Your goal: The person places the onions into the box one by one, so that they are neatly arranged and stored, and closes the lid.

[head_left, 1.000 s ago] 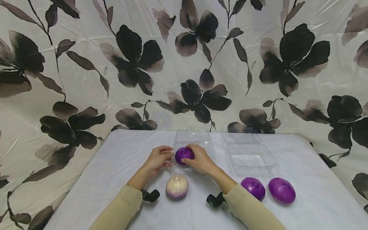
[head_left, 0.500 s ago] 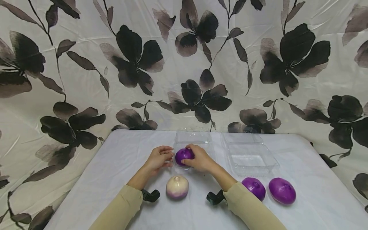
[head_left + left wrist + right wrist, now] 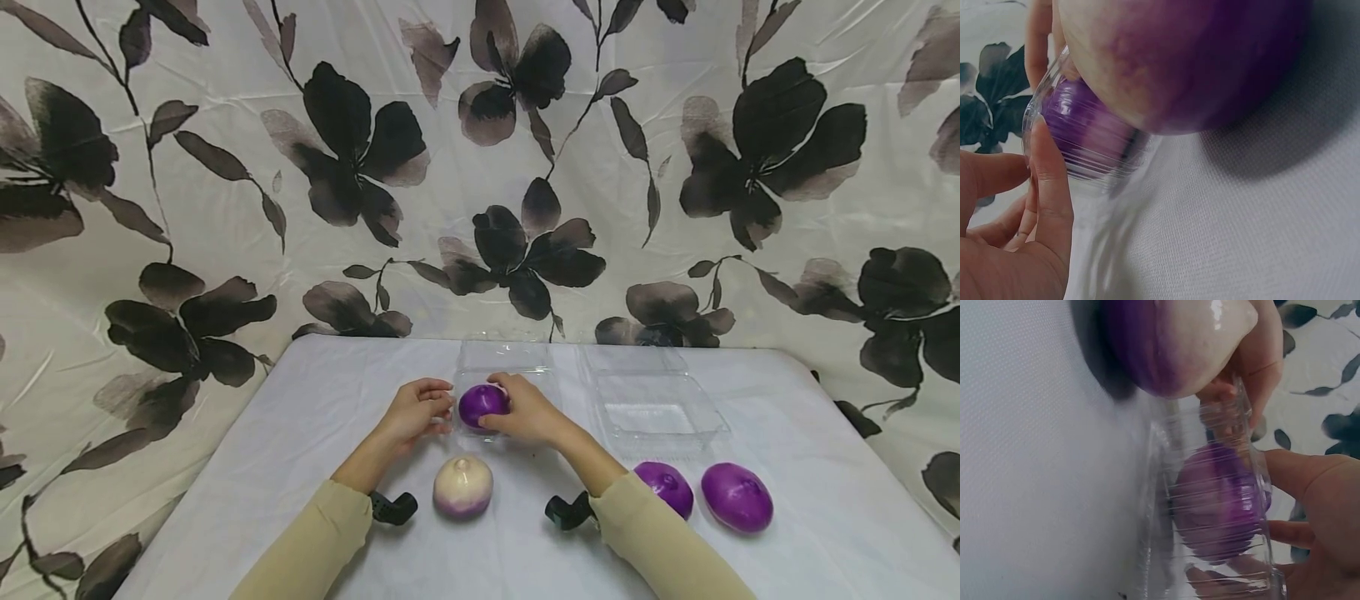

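A purple turnip (image 3: 481, 406) sits inside a clear plastic clamshell container (image 3: 534, 421), whose lid stands open at the back. My right hand (image 3: 525, 410) grips the turnip from the right, thumb in front and fingers behind. At the container's left edge, my left hand (image 3: 415, 414) pinches the rim between thumb and fingers; in the left wrist view a finger (image 3: 1050, 181) lies against the clear wall. A white turnip with a purple base (image 3: 462, 489) rests on the table between my forearms.
A second clear clamshell container (image 3: 660, 437) stands open to the right. Two more purple turnips (image 3: 737, 498) lie in front of it, one partly behind my right sleeve. White cloth covers the table (image 3: 315, 392); a floral curtain (image 3: 442, 183) hangs behind.
My right hand and the purple turnip have shifted very slightly to the right, and the right forearm with them. My left hand stays at the container's edge.
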Demonstrator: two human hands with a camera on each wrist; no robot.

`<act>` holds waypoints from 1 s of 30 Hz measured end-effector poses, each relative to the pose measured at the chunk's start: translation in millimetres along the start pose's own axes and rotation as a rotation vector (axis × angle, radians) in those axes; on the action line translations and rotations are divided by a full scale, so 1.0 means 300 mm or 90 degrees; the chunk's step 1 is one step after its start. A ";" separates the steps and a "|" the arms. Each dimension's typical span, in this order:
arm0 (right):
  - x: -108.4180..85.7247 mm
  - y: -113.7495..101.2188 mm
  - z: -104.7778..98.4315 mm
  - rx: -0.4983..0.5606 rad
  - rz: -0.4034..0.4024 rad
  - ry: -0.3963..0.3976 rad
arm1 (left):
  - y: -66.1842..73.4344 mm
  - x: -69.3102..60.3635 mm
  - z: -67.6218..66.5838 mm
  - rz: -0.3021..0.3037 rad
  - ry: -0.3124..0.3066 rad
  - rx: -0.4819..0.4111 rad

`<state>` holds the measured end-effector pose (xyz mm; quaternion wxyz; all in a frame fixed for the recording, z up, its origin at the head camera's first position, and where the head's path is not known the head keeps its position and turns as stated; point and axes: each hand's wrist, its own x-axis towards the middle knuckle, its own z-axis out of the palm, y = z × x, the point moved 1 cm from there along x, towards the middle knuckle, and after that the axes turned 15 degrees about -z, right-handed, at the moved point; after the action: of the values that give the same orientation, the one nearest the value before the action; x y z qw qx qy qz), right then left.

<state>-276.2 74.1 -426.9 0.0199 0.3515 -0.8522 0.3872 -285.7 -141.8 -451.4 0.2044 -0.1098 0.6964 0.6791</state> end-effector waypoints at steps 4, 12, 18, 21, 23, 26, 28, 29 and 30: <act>-0.012 -0.013 -0.018 -0.014 -0.003 -0.008 | -0.002 0.001 -0.004 -0.001 -0.003 -0.003; -0.051 -0.052 -0.055 -0.027 0.005 -0.021 | -0.002 -0.004 -0.008 0.000 -0.003 0.005; -0.091 -0.082 -0.088 -0.033 -0.013 -0.020 | 0.000 -0.004 -0.008 0.002 -0.009 0.007; -0.109 -0.093 -0.102 -0.040 -0.032 -0.021 | 0.001 -0.005 -0.006 0.001 -0.009 0.006; -0.122 -0.099 -0.109 -0.046 -0.037 -0.022 | 0.001 -0.007 -0.005 0.000 -0.008 0.006; -0.142 -0.109 -0.120 -0.046 -0.041 -0.020 | 0.000 -0.008 -0.004 -0.002 -0.004 0.006; -0.156 -0.115 -0.124 -0.031 -0.046 -0.019 | 0.000 -0.007 -0.004 -0.004 -0.001 0.005; -0.164 -0.117 -0.124 -0.025 -0.051 -0.020 | 0.000 -0.007 -0.004 -0.004 0.001 0.006; -0.172 -0.119 -0.124 -0.016 -0.056 -0.021 | 0.000 -0.007 -0.003 -0.006 0.001 0.006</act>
<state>-224.3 113.1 -393.6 0.0271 0.3945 -0.8411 0.3691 -283.9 -142.9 -450.6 0.2074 -0.1124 0.6991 0.6750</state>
